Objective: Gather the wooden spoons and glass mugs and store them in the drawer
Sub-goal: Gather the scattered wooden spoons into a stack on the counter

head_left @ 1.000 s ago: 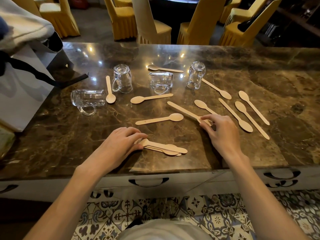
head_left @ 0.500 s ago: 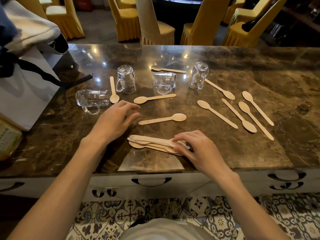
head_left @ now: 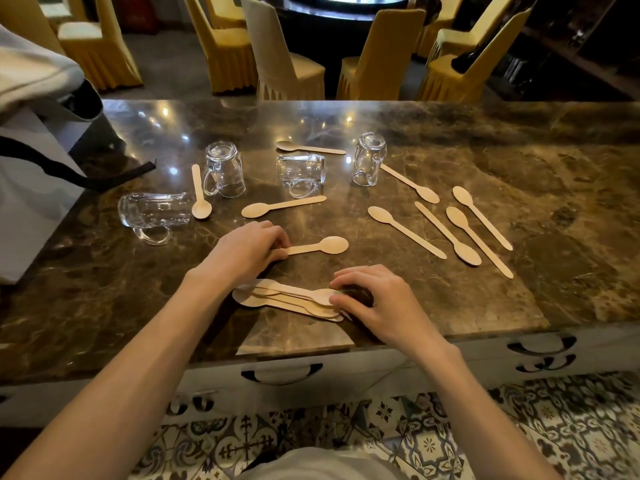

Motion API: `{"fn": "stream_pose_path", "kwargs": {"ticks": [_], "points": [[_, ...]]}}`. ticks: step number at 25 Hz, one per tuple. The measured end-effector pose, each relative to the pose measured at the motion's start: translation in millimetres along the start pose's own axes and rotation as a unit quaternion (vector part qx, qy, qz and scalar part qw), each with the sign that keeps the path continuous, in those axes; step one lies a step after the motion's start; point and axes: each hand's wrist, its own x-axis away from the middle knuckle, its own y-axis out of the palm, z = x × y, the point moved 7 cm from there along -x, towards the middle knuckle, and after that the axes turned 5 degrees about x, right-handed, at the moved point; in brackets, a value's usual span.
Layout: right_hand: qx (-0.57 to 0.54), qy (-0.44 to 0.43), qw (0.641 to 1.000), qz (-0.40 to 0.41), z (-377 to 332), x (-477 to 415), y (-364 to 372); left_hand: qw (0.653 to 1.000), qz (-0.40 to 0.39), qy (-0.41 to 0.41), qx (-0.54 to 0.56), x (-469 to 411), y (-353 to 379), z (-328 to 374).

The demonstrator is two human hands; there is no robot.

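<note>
Brown marble counter [head_left: 450, 306] carries the spoon stack [head_left: 277, 297] near its front edge, with its long axis running left to right. The left hand [head_left: 246, 249] has moved over from the mug side since half a second ago. Its grip now curls on the handle end of a single spoon [head_left: 322, 245] just behind the stack, bowl pointing right. The right hand [head_left: 377, 303] keeps its grip pinched on the stack's right end. Four glass mugs [head_left: 223, 169] sit farther behind the stack, and a closed drawer [head_left: 280, 372] lies below it.
</note>
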Motion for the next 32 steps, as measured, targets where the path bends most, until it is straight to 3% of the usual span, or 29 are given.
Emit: {"fn": "stream_pose_path", "kwargs": {"ticks": [4,8,11,15,19,22,25,28,32], "points": [[0.024,0.087,0.991,0.101,41.9,-12.4,-39.0,0.996,-0.031,-0.036,0.077,-4.2,1.1,-1.6],[0.105,0.184,0.963,0.164,90.2,-18.5,-70.7,0.975,0.014,-0.007,0.221,12.4,-16.5,-0.1],[0.162,0.222,0.950,0.148,109.3,-15.8,-73.8,0.958,0.006,0.024,0.285,29.8,-22.9,3.3],[0.207,0.212,0.944,0.145,110.8,-11.6,-72.3,0.957,-0.041,0.025,0.286,49.1,-12.0,3.6],[0.193,0.252,0.944,0.095,114.6,-19.1,-70.9,0.963,-0.036,0.012,0.266,51.6,-2.8,0.0],[0.123,0.290,0.948,0.052,119.9,-18.8,-67.1,0.968,-0.017,0.011,0.249,51.4,1.9,-1.1],[0.042,0.266,0.961,0.061,106.8,-14.2,-63.8,0.980,-0.009,0.032,0.197,51.8,4.5,2.4],[-0.032,0.207,0.977,0.036,76.2,-13.9,-58.9,0.976,0.009,0.025,0.214,50.1,0.9,-0.3],[-0.097,0.127,0.987,-0.028,26.1,-14.3,-39.1,0.970,0.139,0.013,0.198,31.9,-27.3,-13.0]]}}
